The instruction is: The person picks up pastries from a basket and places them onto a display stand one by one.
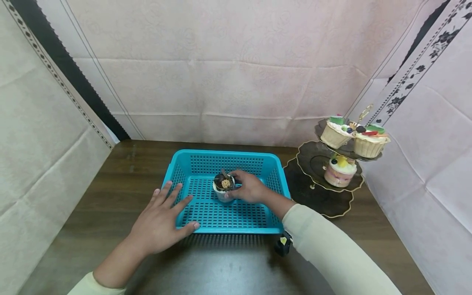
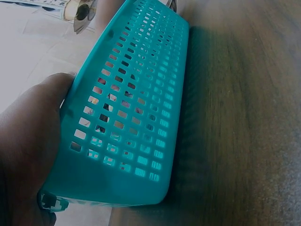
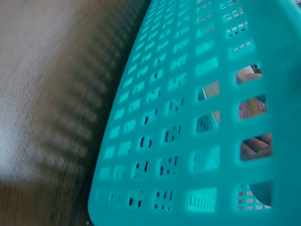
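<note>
A blue perforated plastic basket (image 1: 236,154) sits on the dark wooden table. Inside it, near the middle, my right hand (image 1: 250,188) grips a small dessert cup (image 1: 220,194) by its right side, thumb and fingers around it. The cup stands about upright, with a dark topping and a light brown piece on it. My left hand (image 1: 156,227) lies with spread, mostly straight fingers over the basket's near left corner. In the left wrist view its thumb (image 2: 59,87) touches the rim. The right wrist view shows mostly the basket's side wall (image 3: 141,141), with parts of the cup and hand glimpsed through the holes.
To the right of the basket stands a tiered dark stand (image 1: 313,162) with gold wavy edges. Two fruit-topped cupcakes (image 1: 370,145) are on its top tier, and a pink-and-white dessert cup (image 1: 340,175) is lower down. Pale cloth (image 1: 228,90) hangs behind the table.
</note>
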Demonstrator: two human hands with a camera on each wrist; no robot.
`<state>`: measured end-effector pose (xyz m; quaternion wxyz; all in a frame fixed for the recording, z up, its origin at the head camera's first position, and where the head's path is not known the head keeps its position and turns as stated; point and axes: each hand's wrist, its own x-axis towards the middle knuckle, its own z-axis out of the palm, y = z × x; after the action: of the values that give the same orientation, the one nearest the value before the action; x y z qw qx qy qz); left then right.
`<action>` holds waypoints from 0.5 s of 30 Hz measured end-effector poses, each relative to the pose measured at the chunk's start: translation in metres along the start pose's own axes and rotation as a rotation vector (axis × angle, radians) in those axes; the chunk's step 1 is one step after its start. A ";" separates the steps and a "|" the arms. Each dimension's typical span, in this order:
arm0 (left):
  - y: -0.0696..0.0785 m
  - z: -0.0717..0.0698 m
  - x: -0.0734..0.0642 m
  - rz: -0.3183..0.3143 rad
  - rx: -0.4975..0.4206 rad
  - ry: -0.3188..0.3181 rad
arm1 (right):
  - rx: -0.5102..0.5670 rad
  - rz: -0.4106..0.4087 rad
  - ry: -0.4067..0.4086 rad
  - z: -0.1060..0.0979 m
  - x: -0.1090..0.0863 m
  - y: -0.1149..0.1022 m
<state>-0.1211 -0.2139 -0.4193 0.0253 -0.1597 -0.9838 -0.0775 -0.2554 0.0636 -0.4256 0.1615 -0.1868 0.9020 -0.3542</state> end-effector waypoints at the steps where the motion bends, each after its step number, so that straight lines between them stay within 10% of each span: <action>1: 0.000 0.000 0.000 0.000 0.003 0.000 | 0.011 0.000 -0.003 -0.001 -0.001 0.000; 15: 0.000 0.001 0.001 -0.002 -0.005 -0.006 | 0.078 -0.009 0.125 -0.019 -0.029 -0.002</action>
<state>-0.1217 -0.2138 -0.4201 0.0219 -0.1588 -0.9839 -0.0794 -0.2376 0.0861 -0.4059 0.1105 -0.1620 0.8948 -0.4010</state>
